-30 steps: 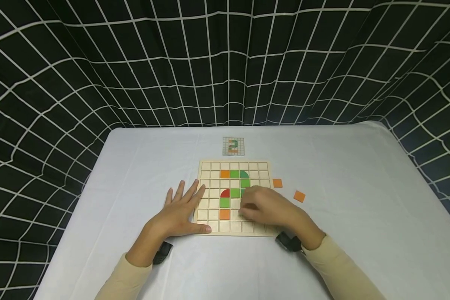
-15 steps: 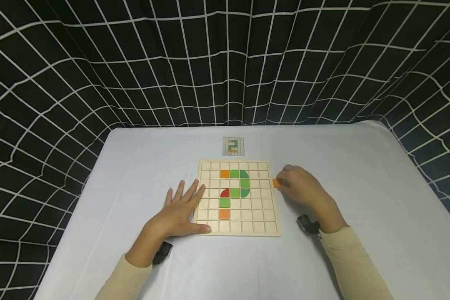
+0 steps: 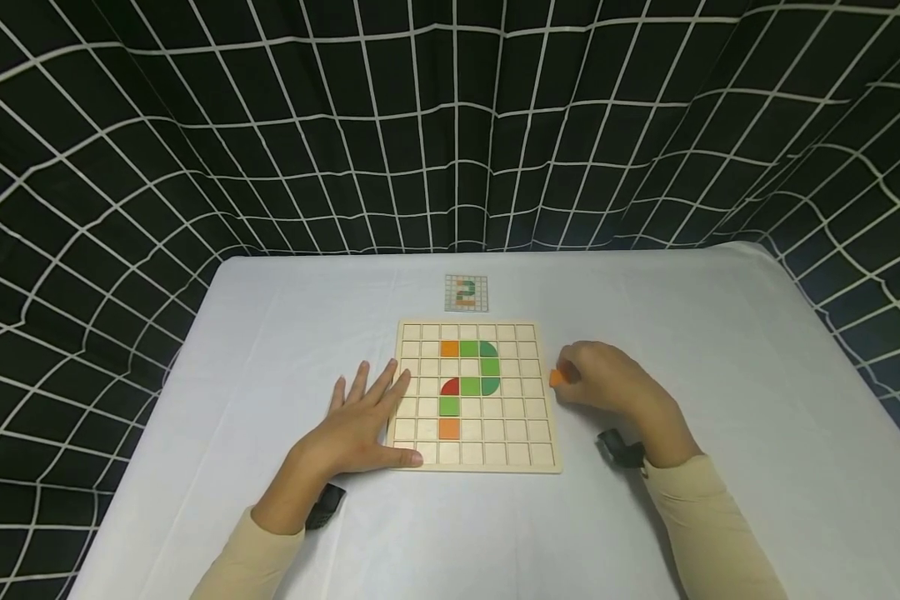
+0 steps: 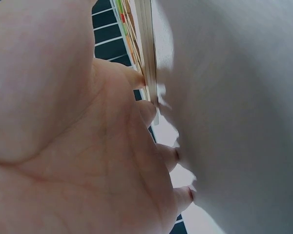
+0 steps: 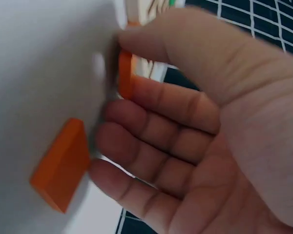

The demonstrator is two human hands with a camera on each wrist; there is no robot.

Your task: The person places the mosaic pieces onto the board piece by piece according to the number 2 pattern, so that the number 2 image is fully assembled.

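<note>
A square wooden grid board (image 3: 506,429) lies on the table with coloured tiles in some cells. Green tiles (image 3: 469,348), a red quarter-round tile (image 3: 451,387) and an orange tile (image 3: 449,429) are among them. My left hand (image 3: 356,429) rests flat with spread fingers at the board's left side, thumb over its lower left corner. Just right of the board, my right hand (image 3: 607,382) pinches an orange square tile (image 5: 125,75) between thumb and index finger. A second orange tile (image 5: 63,165) lies on the cloth near the other fingertips; in the head view the hand hides it.
Behind the board lies a small pattern card (image 3: 467,293) printed with a similar coloured figure. A white cloth (image 3: 285,317) covers the table. Black curtain with a white grid (image 3: 450,125) surrounds its back and sides.
My right hand has moved from over the board to its right side and taken the nearer orange tile, shifting it slightly towards me. A green rounded tile shows where the hand was. The left hand stays still.
</note>
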